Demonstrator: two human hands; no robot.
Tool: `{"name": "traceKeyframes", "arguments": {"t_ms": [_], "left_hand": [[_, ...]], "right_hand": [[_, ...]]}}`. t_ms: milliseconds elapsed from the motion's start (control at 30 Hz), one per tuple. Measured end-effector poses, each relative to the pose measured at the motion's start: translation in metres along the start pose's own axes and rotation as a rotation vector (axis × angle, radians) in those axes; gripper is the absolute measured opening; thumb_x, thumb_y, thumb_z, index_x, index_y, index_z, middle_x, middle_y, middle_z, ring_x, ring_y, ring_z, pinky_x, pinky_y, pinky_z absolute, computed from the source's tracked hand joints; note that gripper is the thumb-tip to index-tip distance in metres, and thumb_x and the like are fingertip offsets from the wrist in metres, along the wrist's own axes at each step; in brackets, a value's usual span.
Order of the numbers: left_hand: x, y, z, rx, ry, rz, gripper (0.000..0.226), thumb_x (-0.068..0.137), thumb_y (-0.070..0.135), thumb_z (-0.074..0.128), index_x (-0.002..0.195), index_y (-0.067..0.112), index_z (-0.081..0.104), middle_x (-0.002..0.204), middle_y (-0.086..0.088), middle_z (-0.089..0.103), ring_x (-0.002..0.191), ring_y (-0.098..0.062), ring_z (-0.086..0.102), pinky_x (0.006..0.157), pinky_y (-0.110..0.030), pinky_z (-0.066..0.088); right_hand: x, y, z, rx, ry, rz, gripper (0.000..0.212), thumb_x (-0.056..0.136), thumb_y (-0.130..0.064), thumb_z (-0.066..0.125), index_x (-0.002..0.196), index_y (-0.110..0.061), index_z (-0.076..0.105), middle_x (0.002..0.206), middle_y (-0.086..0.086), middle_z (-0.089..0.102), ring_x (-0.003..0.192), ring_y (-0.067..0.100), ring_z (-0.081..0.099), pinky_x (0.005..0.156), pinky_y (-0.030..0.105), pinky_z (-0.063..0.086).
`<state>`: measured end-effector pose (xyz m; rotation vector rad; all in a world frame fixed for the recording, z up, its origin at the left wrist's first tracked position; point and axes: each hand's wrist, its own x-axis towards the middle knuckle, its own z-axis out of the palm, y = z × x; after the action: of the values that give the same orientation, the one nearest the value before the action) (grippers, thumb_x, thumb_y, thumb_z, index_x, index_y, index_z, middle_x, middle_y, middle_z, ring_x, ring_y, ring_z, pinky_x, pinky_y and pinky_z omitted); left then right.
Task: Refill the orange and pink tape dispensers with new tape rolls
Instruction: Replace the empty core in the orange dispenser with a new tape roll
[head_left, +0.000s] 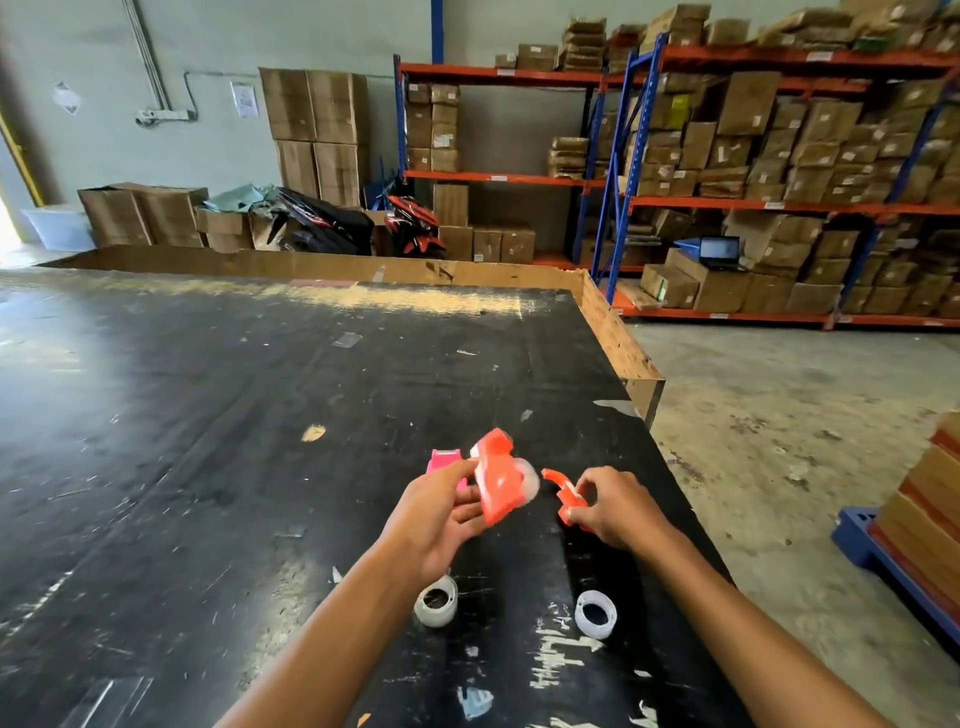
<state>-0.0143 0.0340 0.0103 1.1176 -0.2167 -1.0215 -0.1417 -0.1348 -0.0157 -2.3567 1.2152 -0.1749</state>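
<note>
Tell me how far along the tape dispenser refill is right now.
Early. Done: the orange dispenser is opened, its body in the left hand and a separate orange piece in the right hand. Left: both tape rolls lie on the table, and the pink dispenser looks untouched.

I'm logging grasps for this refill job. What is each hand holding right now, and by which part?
The left hand holds the orange dispenser body by its lower end. The right hand pinches a separate orange piece at its lower end with its fingers.
</note>
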Motion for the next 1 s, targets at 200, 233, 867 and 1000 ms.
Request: {"name": "traceKeyframes", "arguments": {"t_ms": [200,233,867,1000], "left_hand": [[0.023,-0.033,0.037,0.081,0.065,0.056,0.022,0.092,-0.006,0.045,0.098,0.005,0.063,0.064,-0.011,0.067,0.052,-0.013,0.067,0.057,-0.023,0.059],[0.028,-0.038,0.040,0.161,0.107,0.082,0.024,0.092,-0.006,0.043,0.098,0.007,0.063,0.061,-0.008,0.064,0.049,-0.011,0.063,0.055,-0.021,0.057],[0.059,-0.044,0.024,0.664,0.278,0.232,0.014,0.086,0.009,0.053,0.090,0.003,0.065,0.064,0.003,0.064,0.049,0.001,0.059,0.054,-0.020,0.045],[0.057,-0.042,0.030,0.638,0.248,0.208,0.012,0.088,0.008,0.051,0.085,0.004,0.062,0.061,0.001,0.062,0.048,-0.001,0.056,0.052,-0.020,0.042]], "right_hand": [[0.007,-0.020,0.005,0.202,-0.033,-0.117,0.039,0.071,-0.034,0.077,0.103,-0.014,0.068,0.100,0.009,0.072,0.093,0.024,0.067,0.076,0.030,0.050],[0.007,-0.021,0.005,0.175,-0.069,-0.139,0.033,0.073,-0.031,0.076,0.100,-0.013,0.071,0.095,0.009,0.072,0.089,0.022,0.067,0.076,0.030,0.051],[0.043,-0.029,0.002,0.192,-0.241,-0.067,0.051,0.076,-0.054,0.068,0.052,-0.012,0.054,0.053,-0.001,0.043,0.051,0.012,0.038,0.049,0.026,0.029],[0.046,-0.034,0.006,0.317,-0.258,-0.087,0.037,0.076,-0.044,0.075,0.066,-0.010,0.061,0.067,0.002,0.056,0.063,0.011,0.049,0.058,0.026,0.037]]}}
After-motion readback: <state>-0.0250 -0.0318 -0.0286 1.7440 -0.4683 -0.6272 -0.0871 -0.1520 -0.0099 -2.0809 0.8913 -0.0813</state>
